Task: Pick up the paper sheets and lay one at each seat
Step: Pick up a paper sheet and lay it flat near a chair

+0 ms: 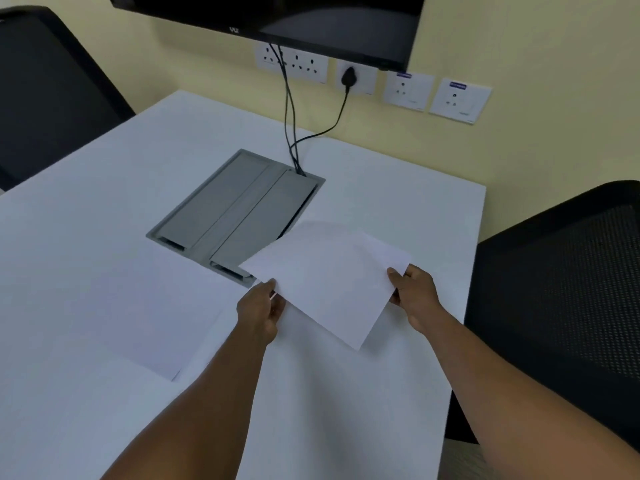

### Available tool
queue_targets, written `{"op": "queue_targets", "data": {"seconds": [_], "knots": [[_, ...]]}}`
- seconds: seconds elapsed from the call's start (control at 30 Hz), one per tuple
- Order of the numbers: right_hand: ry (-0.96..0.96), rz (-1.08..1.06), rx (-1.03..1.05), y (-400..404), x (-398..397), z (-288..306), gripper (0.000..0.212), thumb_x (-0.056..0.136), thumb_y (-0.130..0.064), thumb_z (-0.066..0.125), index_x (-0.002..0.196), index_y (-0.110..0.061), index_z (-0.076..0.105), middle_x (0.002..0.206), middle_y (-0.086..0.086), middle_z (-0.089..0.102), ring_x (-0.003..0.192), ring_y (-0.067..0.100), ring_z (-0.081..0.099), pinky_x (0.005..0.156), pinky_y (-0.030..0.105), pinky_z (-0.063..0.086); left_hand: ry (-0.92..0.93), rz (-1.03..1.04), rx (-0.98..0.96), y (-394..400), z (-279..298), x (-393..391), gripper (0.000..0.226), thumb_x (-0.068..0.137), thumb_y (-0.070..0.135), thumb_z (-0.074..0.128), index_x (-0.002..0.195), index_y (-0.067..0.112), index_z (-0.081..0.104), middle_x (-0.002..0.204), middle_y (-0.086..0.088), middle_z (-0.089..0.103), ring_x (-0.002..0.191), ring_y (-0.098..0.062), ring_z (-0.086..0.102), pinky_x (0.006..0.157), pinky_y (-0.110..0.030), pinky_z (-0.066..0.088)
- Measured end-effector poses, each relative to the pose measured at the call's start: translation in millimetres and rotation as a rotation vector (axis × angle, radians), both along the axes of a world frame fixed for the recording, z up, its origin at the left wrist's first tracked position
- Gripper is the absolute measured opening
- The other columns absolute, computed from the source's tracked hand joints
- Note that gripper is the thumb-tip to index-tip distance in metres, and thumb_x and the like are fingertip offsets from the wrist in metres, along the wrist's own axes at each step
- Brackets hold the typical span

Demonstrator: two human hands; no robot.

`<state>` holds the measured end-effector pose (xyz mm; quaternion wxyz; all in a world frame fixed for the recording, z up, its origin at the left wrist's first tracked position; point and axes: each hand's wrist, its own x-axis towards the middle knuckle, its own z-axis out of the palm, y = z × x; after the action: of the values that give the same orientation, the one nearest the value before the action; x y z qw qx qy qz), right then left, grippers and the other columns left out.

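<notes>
- Starting at your far left, a black chair point(48, 91) stands at the left edge of the white table point(104, 188), its back rising past the table's corner.
- A sheet of paper point(145, 310) lies flat on the table in front of that chair, white on white, so only its near corner and right edge show clearly.
- A grey cable box point(221, 206) is set into the middle of the table, and black cables point(289, 109) run from its far corner up to the wall sockets point(294, 65) and behind the black screen point(270, 15) mounted above.
- Your left hand point(259, 310) pinches the left edge of the held paper point(325, 285), thumb on top and the other fingers curled underneath.
- That held paper is raised off the table and tilted, its far left corner hanging over the near end of the cable box. A second sheet's edge peeks out at its far right, so you seem to hold more than one.
- Your right hand point(414, 292) grips the paper's right edge the same way, thumb on top and fingers closed below.
- A second black chair point(561, 299) with a mesh back stands at the table's right side, just beside your right forearm.
</notes>
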<state>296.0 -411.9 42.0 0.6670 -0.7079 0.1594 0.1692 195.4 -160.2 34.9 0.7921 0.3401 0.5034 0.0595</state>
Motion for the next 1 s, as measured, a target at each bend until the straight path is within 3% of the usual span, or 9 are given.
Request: {"op": "queue_targets", "data": {"seconds": [0.07,0.13,0.2,0.3,0.4,0.47,0.57,0.7,1.0], "knots": [[-0.010,-0.040,-0.120,-14.5,10.5,-7.2,0.011,0.093,-0.017,0.066,0.085,-0.010,0.063,0.089,0.007,0.068,0.076,0.022,0.065,0.067,0.035,0.058,-0.001,-0.035,0.016,-11.5,-2.1,10.6,0.007,0.088,0.007,0.070,0.094,0.009,0.066,0.105,-0.010,0.069,0.087,-0.020,0.065,0.070,-0.028,0.055],[-0.022,-0.102,-0.228,-26.0,21.9,-16.5,0.035,0.090,-0.018,0.068,0.066,-0.013,0.044,0.076,0.011,0.054,0.069,0.025,0.057,0.073,0.040,0.055,0.015,-0.073,0.036,-22.6,-4.9,19.9,0.007,0.088,0.007,0.070,0.094,0.008,0.067,0.103,-0.011,0.068,0.084,-0.020,0.064,0.071,-0.028,0.056],[-0.029,-0.151,-0.301,-35.8,31.9,-22.7,0.043,0.090,-0.018,0.066,0.062,-0.018,0.034,0.072,0.011,0.046,0.067,0.024,0.051,0.069,0.038,0.048,0.038,-0.102,0.052,-32.4,-8.3,27.9,0.007,0.088,0.008,0.070,0.095,0.006,0.068,0.101,-0.011,0.068,0.080,-0.020,0.064,0.070,-0.029,0.057],[-0.032,-0.129,-0.398,-47.8,49.3,-32.4,0.040,0.094,-0.014,0.058,0.063,-0.017,0.034,0.069,0.011,0.041,0.066,0.022,0.040,0.062,0.031,0.035,0.076,-0.132,0.077,-45.1,-14.2,38.1,0.004,0.088,0.005,0.069,0.088,0.003,0.066,0.091,-0.012,0.068,0.074,-0.021,0.066,0.064,-0.029,0.059],[-0.036,-0.112,-0.468,-54.5,64.5,-38.0,0.040,0.094,-0.011,0.058,0.058,-0.014,0.042,0.061,0.005,0.044,0.062,0.023,0.044,0.055,0.029,0.036,0.115,-0.164,0.127,-54.3,-22.8,45.3,0.012,0.086,0.002,0.069,0.075,0.001,0.064,0.075,-0.012,0.065,0.063,-0.021,0.065,0.066,-0.029,0.061],[-0.041,-0.136,-0.493,-56.1,72.9,-40.1,0.020,0.093,-0.012,0.062,0.073,-0.005,0.063,0.077,0.012,0.063,0.079,0.031,0.061,0.068,0.032,0.049,0.139,-0.195,0.176,-58.0,-29.4,47.6,0.016,0.085,0.001,0.069,0.070,0.000,0.062,0.069,-0.013,0.063,0.056,-0.022,0.062,0.067,-0.031,0.056],[-0.041,-0.176,-0.526,-58.3,80.4,-45.2,0.008,0.090,-0.018,0.067,0.086,-0.012,0.066,0.097,0.007,0.069,0.087,0.025,0.062,0.076,0.030,0.049,0.194,-0.260,0.251,-61.7,-37.0,49.0,0.014,0.083,0.004,0.069,0.071,-0.001,0.065,0.067,-0.013,0.066,0.053,-0.022,0.061,0.068,-0.033,0.056],[-0.039,-0.200,-0.570,-63.5,83.9,-54.4,0.009,0.089,-0.018,0.069,0.089,-0.009,0.067,0.098,0.008,0.070,0.084,0.022,0.059,0.072,0.028,0.045,0.222,-0.281,0.289,-65.3,-37.8,51.7,0.011,0.080,0.004,0.073,0.075,-0.004,0.068,0.070,-0.014,0.069,0.058,-0.025,0.063,0.081,-0.040,0.059],[-0.080,-0.196,-0.653,-64.8,88.9,-65.4,0.013,0.090,-0.017,0.067,0.098,-0.008,0.067,0.100,0.011,0.071,0.080,0.020,0.058,0.067,0.027,0.043,0.285,-0.278,0.338,-72.5,-37.6,57.0,0.011,0.077,0.002,0.078,0.076,-0.004,0.068,0.071,-0.017,0.070,0.056,-0.025,0.064,0.067,-0.035,0.061]]}}
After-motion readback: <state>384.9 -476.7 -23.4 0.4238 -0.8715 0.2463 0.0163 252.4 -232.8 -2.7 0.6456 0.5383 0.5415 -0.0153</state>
